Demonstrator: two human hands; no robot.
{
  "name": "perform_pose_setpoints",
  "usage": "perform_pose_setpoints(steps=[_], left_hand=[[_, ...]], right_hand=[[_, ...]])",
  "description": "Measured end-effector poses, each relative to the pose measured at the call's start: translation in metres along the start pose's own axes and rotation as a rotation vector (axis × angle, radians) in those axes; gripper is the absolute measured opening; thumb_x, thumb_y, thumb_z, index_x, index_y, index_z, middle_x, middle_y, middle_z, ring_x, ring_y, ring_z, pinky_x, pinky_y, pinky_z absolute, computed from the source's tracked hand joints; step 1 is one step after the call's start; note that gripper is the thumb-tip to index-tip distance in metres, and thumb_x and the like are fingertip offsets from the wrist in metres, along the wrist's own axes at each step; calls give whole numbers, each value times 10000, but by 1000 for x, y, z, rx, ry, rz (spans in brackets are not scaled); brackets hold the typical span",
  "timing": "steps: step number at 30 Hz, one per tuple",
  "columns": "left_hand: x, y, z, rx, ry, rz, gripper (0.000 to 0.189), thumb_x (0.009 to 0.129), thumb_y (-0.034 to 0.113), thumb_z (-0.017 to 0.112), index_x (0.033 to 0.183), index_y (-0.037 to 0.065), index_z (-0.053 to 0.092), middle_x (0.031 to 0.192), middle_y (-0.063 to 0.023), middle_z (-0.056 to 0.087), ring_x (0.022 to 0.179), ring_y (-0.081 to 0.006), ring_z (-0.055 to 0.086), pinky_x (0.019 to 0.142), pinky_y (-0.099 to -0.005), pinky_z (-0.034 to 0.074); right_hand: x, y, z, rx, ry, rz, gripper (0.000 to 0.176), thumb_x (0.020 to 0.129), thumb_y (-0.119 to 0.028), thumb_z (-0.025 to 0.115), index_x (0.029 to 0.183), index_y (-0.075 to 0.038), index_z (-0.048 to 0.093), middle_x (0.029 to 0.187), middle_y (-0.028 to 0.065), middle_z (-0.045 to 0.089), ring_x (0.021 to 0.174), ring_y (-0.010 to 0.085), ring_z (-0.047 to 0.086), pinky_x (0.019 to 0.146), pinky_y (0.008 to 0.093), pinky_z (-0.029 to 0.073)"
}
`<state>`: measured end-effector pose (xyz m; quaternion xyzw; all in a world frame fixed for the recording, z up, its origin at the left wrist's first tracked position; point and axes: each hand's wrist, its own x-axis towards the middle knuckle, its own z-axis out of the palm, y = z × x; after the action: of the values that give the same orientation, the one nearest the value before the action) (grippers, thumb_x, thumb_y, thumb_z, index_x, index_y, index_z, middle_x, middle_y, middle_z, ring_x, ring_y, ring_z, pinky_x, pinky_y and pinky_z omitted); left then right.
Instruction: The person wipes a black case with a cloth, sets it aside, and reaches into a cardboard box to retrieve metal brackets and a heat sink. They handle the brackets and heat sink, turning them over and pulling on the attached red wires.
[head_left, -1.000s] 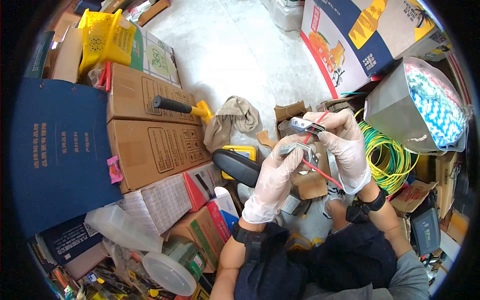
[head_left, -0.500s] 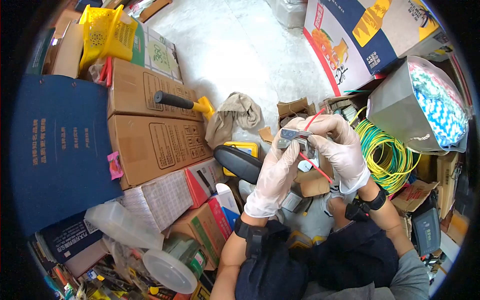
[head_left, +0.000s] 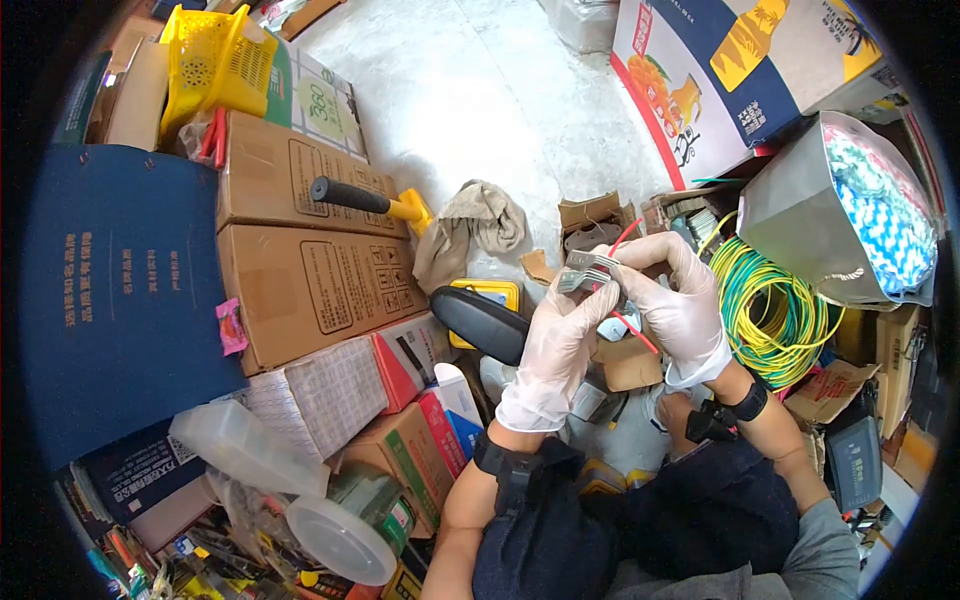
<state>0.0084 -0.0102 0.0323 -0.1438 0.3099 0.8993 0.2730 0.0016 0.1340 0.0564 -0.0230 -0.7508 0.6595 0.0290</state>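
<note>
A small silver-grey metal piece (head_left: pixel 582 268), with what look like slots or ridges on it, is held up in front of my lap. A thin red wire (head_left: pixel 636 331) runs by or through it, one end sticking up and the other hanging down to the right. My left hand (head_left: pixel 553 350), in a thin white glove, pinches the piece between thumb and fingers from the left. Also gloved, my right hand (head_left: pixel 690 312) is closed at the piece's right side, close to the wire. Its fingertips partly hide where wire and metal meet.
A coil of yellow-green wire (head_left: pixel 768 318) lies right of my hands, below a grey bag (head_left: pixel 790 215). On the left stand cardboard boxes (head_left: pixel 310 290), with a yellow-headed hammer (head_left: pixel 370 198) resting near a cloth (head_left: pixel 475 225). A black case (head_left: pixel 478 325) is beside my left hand.
The metal piece has tilted slightly between my fingers, so more of its ridged side shows. The lower end of the red wire has shifted a little up and left. Both hands keep their grip.
</note>
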Motion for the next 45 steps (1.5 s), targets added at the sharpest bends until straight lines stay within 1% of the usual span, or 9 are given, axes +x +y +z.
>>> perform_pose_setpoints(steps=[8, 18, 21, 24, 28, 30, 34, 40, 45], left_hand=[[2, 2, 0, -14, -58, 17, 581, 929, 241, 595, 1408, 10, 358, 1361, -78, 465, 1234, -159, 440, 1052, -317, 324], [3, 7, 2, -105, -119, 4, 647, 956, 344, 521, 1426, -28, 278, 1423, -175, 394, 1279, -236, 424, 1080, -376, 334], [5, 5, -3, -189, -113, -44, 601, 953, 336, 536, 1401, -7, 329, 1384, -177, 443, 1251, -226, 457, 1035, -337, 375], [12, 1, -17, -288, 40, -14, 370, 921, 249, 600, 1196, 21, 506, 1222, -125, 564, 1124, -235, 559, 922, -367, 492], [10, 14, -28, -500, 96, 63, 195, 909, 204, 603, 1030, 54, 571, 1015, -60, 649, 934, -213, 618, 887, -385, 506], [7, 22, -31, -523, 170, 125, 172, 915, 207, 591, 996, 55, 589, 974, -67, 656, 896, -203, 608, 862, -382, 507], [5, 24, -35, -582, 208, 190, 164, 915, 197, 594, 945, 36, 595, 945, -94, 651, 852, -197, 591, 802, -366, 505], [1, 26, -34, -610, 221, 169, 163, 911, 192, 599, 940, 32, 591, 946, -108, 645, 807, -201, 566, 766, -360, 484], [1, 25, -35, -583, 248, 186, 158, 905, 188, 606, 940, 34, 592, 939, -103, 639, 820, -204, 563, 767, -356, 484]], right_hand=[[0, 3, -2, 18, -67, 186, 73, 828, -38, 673, 877, -33, 618, 813, 13, 610, 754, 61, 563, 695, 234, 469], [5, 8, -8, 9, -159, 163, 80, 813, -24, 671, 877, -18, 622, 835, 34, 629, 792, 71, 582, 720, 239, 479], [5, 2, -11, 35, -229, 227, 106, 806, -21, 679, 899, -6, 630, 842, 48, 635, 808, 89, 594, 729, 247, 484], [8, 6, -8, -13, -244, 45, 125, 874, -25, 613, 995, 8, 621, 914, 33, 629, 867, 85, 581, 770, 250, 477], [17, 10, -16, 59, -85, 278, 128, 912, -60, 572, 1010, 12, 613, 936, 33, 640, 862, 97, 581, 764, 245, 472], [21, 24, -19, -124, -152, 279, 115, 907, -50, 572, 989, 12, 625, 916, 26, 642, 840, 86, 573, 748, 237, 468], [18, 51, -7, -559, -513, 124, 188, 858, -178, 583, 963, -31, 634, 922, 173, 641, 901, 335, 624, 780, 382, 488], [2, 98, 32, -1130, -751, 45, 134, 808, -107, 571, 904, -36, 631, 937, 191, 648, 894, 356, 642, 745, 431, 520], [5, 131, 51, -1472, -834, 76, 178, 758, -81, 616, 934, -63, 638, 838, 148, 682, 797, 281, 691, 658, 397, 541]])
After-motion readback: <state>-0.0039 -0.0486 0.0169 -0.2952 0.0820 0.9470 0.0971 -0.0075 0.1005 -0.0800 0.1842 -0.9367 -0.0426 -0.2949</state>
